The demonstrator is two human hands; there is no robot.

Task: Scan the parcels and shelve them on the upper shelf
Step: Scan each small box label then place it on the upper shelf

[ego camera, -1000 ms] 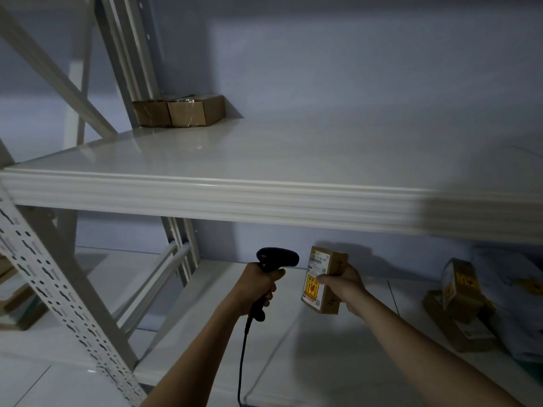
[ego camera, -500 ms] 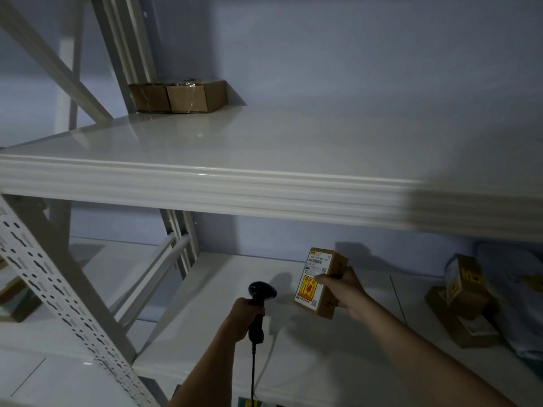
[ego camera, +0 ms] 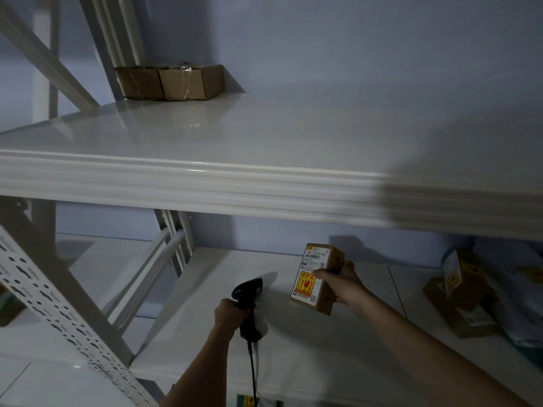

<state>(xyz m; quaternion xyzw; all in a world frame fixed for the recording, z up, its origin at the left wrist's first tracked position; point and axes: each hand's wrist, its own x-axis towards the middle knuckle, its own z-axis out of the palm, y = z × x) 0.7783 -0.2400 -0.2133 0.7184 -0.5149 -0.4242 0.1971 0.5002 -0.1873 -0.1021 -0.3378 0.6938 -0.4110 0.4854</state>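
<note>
Both hands grip: left hand (ego camera: 226, 311) scanner (ego camera: 246, 301), right hand (ego camera: 342, 282) parcel (ego camera: 317, 279).

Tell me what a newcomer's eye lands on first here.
First the parcel with its white and yellow-red labels, held by the right hand over the lower shelf. Beside it, the left hand grips a black scanner. Then two brown boxes in the back left corner of the upper shelf.
</note>
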